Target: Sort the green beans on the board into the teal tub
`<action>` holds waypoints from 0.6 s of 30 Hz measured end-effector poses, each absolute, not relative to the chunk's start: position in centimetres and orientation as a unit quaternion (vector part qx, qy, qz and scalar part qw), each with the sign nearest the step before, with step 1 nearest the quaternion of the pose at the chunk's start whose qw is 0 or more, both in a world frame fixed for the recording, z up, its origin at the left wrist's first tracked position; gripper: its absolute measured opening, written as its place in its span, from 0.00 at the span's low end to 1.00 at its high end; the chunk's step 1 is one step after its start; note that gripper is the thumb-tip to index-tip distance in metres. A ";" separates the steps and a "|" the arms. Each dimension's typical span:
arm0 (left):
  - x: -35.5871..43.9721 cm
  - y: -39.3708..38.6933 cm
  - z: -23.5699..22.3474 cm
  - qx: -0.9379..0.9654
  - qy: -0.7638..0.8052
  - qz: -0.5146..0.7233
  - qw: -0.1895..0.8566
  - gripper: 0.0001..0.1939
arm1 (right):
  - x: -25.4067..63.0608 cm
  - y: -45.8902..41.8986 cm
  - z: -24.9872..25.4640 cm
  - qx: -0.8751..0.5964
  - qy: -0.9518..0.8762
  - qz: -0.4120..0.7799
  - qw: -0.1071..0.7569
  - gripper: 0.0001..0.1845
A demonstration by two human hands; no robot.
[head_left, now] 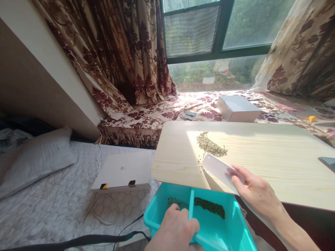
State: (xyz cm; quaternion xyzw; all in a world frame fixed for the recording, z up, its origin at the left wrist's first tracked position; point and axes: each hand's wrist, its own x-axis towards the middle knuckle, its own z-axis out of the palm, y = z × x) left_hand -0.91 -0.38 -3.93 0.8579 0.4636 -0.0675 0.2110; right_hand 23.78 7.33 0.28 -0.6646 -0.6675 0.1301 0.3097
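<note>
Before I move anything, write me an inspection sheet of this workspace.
Surface: pale tabletop, small grains spread near its left end.
Working items: flat white tool; teal bin, dark grains in its right compartment, some in its left.
Clutter: dark flat device at tabletop's right edge.
Hands: right hand grips tool; left hand at bin's left compartment, fingertips hidden.
Cables: white cable on bed, beside white carton.
Surroundings: patterned curtains, window, pale box on ledge.

Right hand (256,190) fingers pinched; left hand (176,228) lowered, knuckles up.
</note>
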 end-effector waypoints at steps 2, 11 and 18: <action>-0.9 -0.4 -4.3 0.858 0.463 -0.072 0.210 0.22 | 23.6 7.3 0.3 -0.657 -0.673 0.135 0.312 0.18; -1.3 -0.1 -4.0 0.846 0.473 -0.066 0.235 0.23 | 24.3 6.8 -0.5 -0.650 -0.674 0.148 0.318 0.19; -1.6 -0.2 -2.7 0.829 0.493 -0.080 0.252 0.22 | 24.0 6.8 -0.4 -0.652 -0.670 0.154 0.319 0.18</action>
